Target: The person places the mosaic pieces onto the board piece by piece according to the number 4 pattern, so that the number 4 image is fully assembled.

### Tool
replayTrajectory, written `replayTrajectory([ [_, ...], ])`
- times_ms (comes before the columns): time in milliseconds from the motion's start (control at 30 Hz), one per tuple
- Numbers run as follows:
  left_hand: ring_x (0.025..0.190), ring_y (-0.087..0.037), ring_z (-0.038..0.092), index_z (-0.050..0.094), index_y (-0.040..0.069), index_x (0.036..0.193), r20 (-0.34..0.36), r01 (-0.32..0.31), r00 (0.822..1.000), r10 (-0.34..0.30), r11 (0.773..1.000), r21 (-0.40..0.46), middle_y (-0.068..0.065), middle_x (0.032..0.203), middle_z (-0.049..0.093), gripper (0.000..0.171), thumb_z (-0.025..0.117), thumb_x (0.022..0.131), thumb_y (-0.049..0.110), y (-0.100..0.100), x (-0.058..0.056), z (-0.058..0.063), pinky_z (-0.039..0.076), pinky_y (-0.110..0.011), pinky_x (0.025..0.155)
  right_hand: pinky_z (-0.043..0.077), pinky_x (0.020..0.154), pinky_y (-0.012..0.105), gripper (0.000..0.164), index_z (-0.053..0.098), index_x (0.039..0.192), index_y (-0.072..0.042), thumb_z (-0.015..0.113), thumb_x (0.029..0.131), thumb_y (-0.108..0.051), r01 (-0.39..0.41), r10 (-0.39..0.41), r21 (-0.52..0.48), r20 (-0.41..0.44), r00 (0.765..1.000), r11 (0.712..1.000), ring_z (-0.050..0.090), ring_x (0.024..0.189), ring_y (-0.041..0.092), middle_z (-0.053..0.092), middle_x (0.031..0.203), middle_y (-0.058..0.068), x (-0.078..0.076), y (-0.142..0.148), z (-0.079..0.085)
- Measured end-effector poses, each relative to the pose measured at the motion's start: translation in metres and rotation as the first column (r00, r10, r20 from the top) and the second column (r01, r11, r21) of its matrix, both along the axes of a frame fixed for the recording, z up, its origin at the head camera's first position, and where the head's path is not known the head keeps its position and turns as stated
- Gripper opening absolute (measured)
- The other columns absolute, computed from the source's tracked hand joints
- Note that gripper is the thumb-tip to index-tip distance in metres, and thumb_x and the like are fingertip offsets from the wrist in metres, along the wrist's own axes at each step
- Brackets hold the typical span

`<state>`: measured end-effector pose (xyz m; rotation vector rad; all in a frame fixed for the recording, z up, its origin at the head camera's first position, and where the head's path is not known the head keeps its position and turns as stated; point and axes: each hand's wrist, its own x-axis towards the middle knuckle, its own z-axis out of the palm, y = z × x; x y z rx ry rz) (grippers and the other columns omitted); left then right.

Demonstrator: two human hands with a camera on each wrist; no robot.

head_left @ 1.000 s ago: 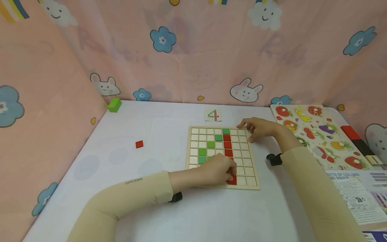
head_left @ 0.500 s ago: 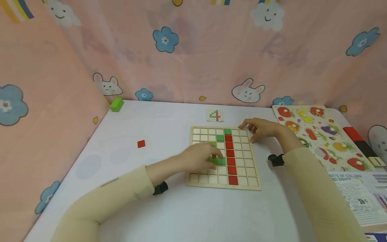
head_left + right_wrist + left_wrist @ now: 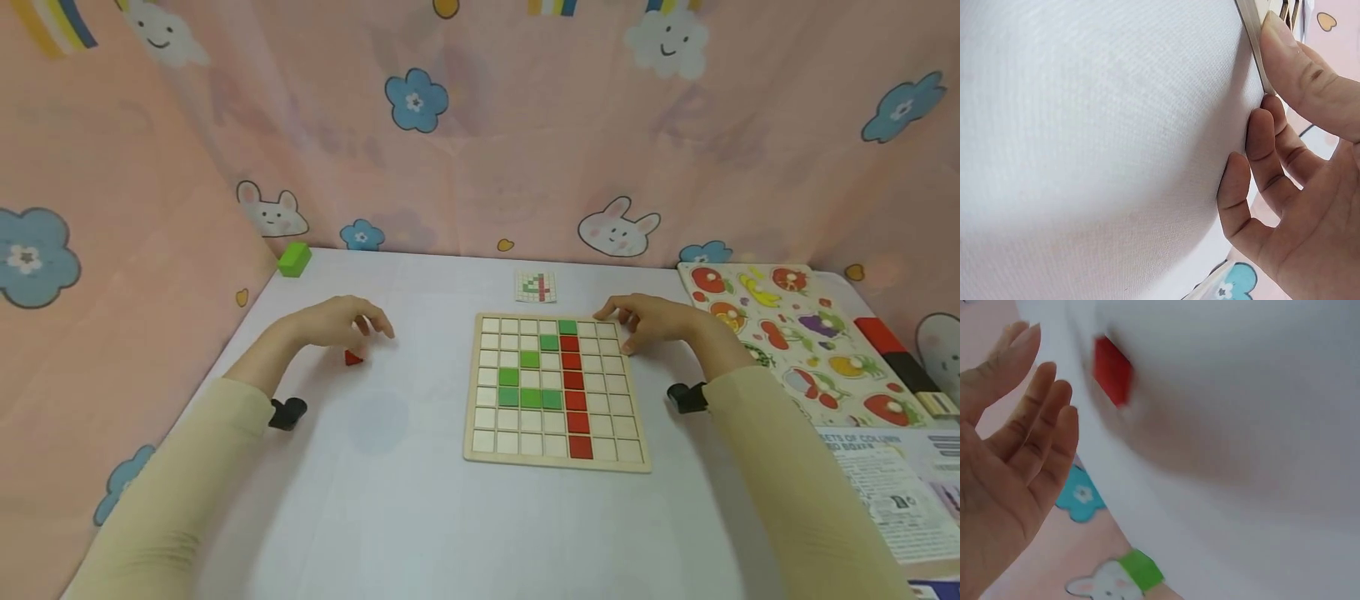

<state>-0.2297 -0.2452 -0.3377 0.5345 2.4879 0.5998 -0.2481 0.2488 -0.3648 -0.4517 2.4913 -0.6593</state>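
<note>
My left hand (image 3: 337, 323) hovers just above a small red square tile (image 3: 353, 358) at the left, partly covering it. In the left wrist view, the relaxed fingers (image 3: 1060, 431) are apart from the red tile (image 3: 1112, 370), and nothing is in them. A wooden grid board (image 3: 557, 466) lies flat right of centre, bearing a column of red tiles (image 3: 573, 380) and several green tiles (image 3: 530, 398). At its far right corner my right hand (image 3: 648, 321) holds the board, with the thumb (image 3: 1285, 56) against the side edge and a finger at the far edge.
A small pattern card (image 3: 536, 287) lies behind the board. One green block (image 3: 295, 260) sits at the table's far left corner. To the right are a fruit puzzle board (image 3: 787, 333), a red and black bar (image 3: 896, 358) and a printed box (image 3: 873, 492).
My left hand has left the board and moved left to the red tile, uncovering the red column and the green tiles. The right hand has stayed at the board's corner.
</note>
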Motion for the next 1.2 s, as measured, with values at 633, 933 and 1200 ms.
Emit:
replayTrajectory([
  [633, 0.095, -0.024, 0.053, 0.062, 0.012, 0.088, -0.095, -0.013, 0.995, 0.007, 0.998, -0.064, -0.007, 0.096, 0.059, 0.019, 0.077, 0.080, 0.005, -0.020, -0.016, -0.020, 0.044, -0.032, 0.082, 0.042, 0.082, 0.039, 0.059, 0.055, 0.137, -0.014, 0.078, 0.082, -0.010, 0.000, 0.000, -0.027, -0.001, 1.000, 1.000, 0.047, 0.104, 0.033, 0.052, 0.122, 0.022, -0.004, 0.006, -0.002],
  [933, 0.080, -0.018, 0.053, 0.067, 0.011, 0.088, -0.182, 0.010, 0.983, 0.004, 0.997, 0.080, -0.003, 0.080, 0.062, 0.008, 0.074, 0.087, 0.015, 0.048, -0.017, -0.027, 0.042, -0.028, 0.072, 0.042, 0.081, 0.038, 0.059, 0.055, 0.137, -0.014, 0.077, 0.083, -0.010, -0.003, 0.004, -0.029, 0.012, 1.000, 1.000, 0.046, 0.103, 0.032, 0.050, 0.125, 0.022, -0.003, 0.006, -0.002],
  [1200, 0.073, -0.010, 0.059, 0.070, 0.012, 0.091, -0.150, 0.094, 0.987, -0.059, 0.966, 0.241, -0.001, 0.082, 0.072, 0.008, 0.074, 0.088, 0.018, 0.154, 0.008, -0.030, 0.045, -0.021, 0.069, 0.043, 0.081, 0.037, 0.058, 0.055, 0.137, -0.014, 0.077, 0.083, -0.010, 0.002, -0.001, -0.040, 0.014, 1.000, 0.999, 0.046, 0.104, 0.032, 0.051, 0.122, 0.021, -0.001, 0.003, -0.002],
])
